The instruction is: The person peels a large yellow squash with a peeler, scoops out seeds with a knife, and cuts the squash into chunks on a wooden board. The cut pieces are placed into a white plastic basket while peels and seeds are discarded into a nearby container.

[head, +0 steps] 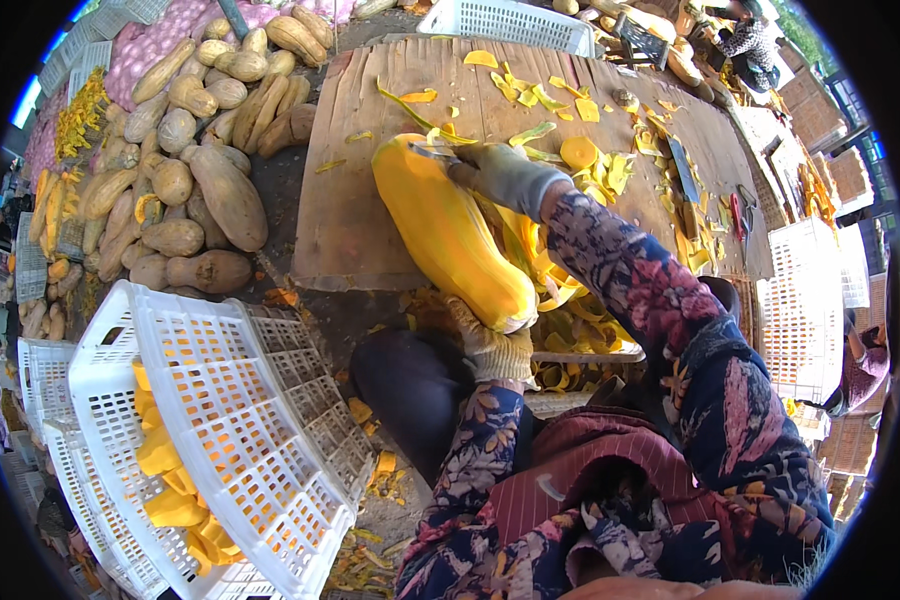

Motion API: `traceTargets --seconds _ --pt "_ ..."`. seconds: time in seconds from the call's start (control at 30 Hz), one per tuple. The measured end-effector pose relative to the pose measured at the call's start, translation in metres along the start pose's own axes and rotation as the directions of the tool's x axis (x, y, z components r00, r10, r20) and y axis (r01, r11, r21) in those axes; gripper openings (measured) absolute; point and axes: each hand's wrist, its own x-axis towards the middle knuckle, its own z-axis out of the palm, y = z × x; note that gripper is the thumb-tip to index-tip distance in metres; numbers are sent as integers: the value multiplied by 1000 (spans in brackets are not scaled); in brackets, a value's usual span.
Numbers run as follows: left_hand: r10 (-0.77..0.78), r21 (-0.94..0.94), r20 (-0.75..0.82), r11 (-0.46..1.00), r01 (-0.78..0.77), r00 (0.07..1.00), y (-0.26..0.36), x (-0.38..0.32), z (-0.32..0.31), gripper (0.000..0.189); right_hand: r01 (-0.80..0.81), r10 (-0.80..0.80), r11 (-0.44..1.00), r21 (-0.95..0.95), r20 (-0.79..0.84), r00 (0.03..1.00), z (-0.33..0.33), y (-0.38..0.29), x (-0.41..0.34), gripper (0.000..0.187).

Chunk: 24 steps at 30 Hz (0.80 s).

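Note:
A long peeled orange-yellow squash (457,232) slants over the near edge of a wooden board (360,187). Its lower end rests in my left hand (491,345), which wears a knitted glove and grips it from below. My right hand (502,176), in a grey-white glove, is closed round a peeler (429,151) whose metal head lies at the squash's upper end. A thin green strip of peel (420,116) lies beside that end. Peelings (607,169) are scattered over the board, and more peelings (581,322) are heaped below its near edge.
A large knife (682,169) and a red-handled tool (736,217) lie on the board's right side. Unpeeled squashes (225,187) are piled at left. A white plastic crate (232,405) holding orange squash pieces (172,506) stands at lower left. Another white crate (802,307) is at right. Other people are farther off.

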Motion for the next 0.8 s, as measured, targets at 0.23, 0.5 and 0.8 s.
traceTargets --seconds 0.23,0.5,0.8 --pt "25 -77 -4 997 -25 1000 -4 10 -5 58 149 -202 956 252 199 959 15 52 -194 45" --pt "9 -77 32 997 -6 999 -3 7 -3 60 22 -20 974 226 -12 1000 -24 21 -108 44" --pt "-5 -112 95 994 16 995 -5 5 -5 68 82 -74 985 152 -58 996 21 23 -82 31"
